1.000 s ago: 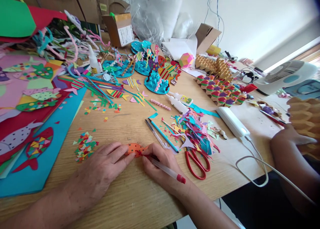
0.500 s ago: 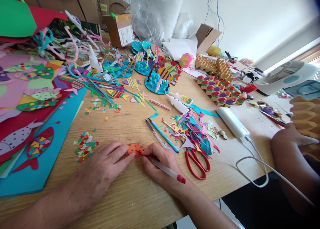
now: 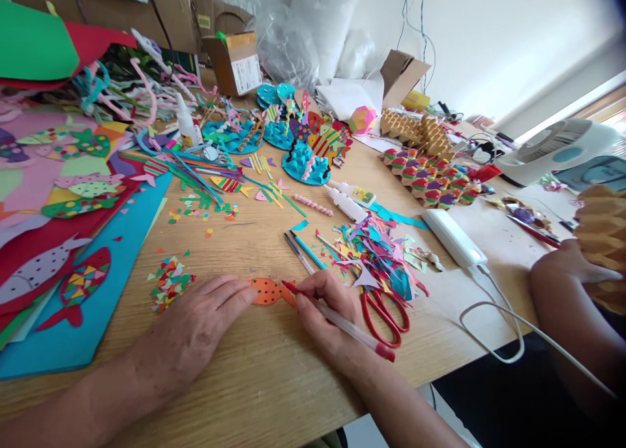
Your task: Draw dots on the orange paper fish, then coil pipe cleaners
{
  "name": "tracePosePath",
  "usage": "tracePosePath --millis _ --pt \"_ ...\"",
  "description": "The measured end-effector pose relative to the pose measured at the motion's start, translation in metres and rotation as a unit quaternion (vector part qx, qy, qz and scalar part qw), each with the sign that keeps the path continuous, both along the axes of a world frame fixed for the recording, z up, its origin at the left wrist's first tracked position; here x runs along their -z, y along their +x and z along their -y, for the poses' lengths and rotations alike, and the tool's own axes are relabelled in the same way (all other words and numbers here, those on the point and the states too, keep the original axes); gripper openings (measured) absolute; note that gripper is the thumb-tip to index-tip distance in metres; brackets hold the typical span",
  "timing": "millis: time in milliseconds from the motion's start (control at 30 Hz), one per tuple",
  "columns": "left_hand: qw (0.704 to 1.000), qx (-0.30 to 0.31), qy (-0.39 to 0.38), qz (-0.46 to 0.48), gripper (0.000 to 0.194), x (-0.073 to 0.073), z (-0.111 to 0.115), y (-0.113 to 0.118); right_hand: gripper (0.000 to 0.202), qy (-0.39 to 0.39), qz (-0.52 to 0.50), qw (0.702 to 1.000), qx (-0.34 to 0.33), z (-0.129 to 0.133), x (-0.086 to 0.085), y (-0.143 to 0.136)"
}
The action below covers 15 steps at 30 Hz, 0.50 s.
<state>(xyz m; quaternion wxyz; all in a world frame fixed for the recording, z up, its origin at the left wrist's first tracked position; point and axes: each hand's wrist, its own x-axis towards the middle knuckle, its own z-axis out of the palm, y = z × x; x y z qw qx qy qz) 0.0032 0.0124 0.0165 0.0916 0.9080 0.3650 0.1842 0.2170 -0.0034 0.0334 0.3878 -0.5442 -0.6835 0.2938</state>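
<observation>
An orange paper fish [image 3: 267,291] with dark dots lies on the wooden table, its head end under the fingertips of my left hand [image 3: 208,317], which hold it down. My right hand [image 3: 330,321] is closed around a red pen [image 3: 349,324] with a clear barrel. The pen's red tip is at the fish near its tail. Red-handled scissors [image 3: 386,317] rest just right of my right hand, their blades partly under paper scraps [image 3: 386,252]. A light-blue pen [image 3: 309,251] and a dark-tipped clear pen [image 3: 299,253] lie beyond the hand.
Small paper bits [image 3: 170,282] are piled beside my left hand. Glue bottles [image 3: 348,203], blue egg-carton pieces [image 3: 306,164] and a white power bank [image 3: 454,238] with a cable stand further back. Another person's hand [image 3: 562,265] holds an egg carton [image 3: 604,239] at right.
My right hand has shifted right with the pen, drawing back from the fish's body towards its tail. More of the fish shows now. My left hand has barely moved.
</observation>
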Motion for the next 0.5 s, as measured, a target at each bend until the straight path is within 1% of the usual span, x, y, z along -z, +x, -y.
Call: tracePosePath --millis 67,233,300,400,500 --pt "0.999 -0.011 -0.016 0.029 0.048 -0.003 -0.003 0.0 0.003 -0.005 -0.004 1.0 -0.014 0.001 0.001 -0.002" --pt "0.997 0.014 -0.057 0.056 0.042 -0.014 -0.012 0.001 0.003 -0.04 -0.026 0.995 -0.087 -0.001 0.008 -0.008" --pt "0.996 0.016 -0.058 0.065 0.042 -0.016 -0.014 0.001 0.003 -0.059 -0.046 0.993 -0.095 -0.002 0.01 -0.008" --pt "0.996 0.022 -0.06 0.067 0.041 -0.016 -0.014 0.0 0.009 -0.086 -0.086 0.989 -0.087 -0.003 0.009 -0.006" --pt "0.996 0.024 -0.066 0.053 0.041 -0.015 -0.013 0.0 0.011 -0.092 -0.086 0.988 -0.089 -0.005 0.006 -0.005"
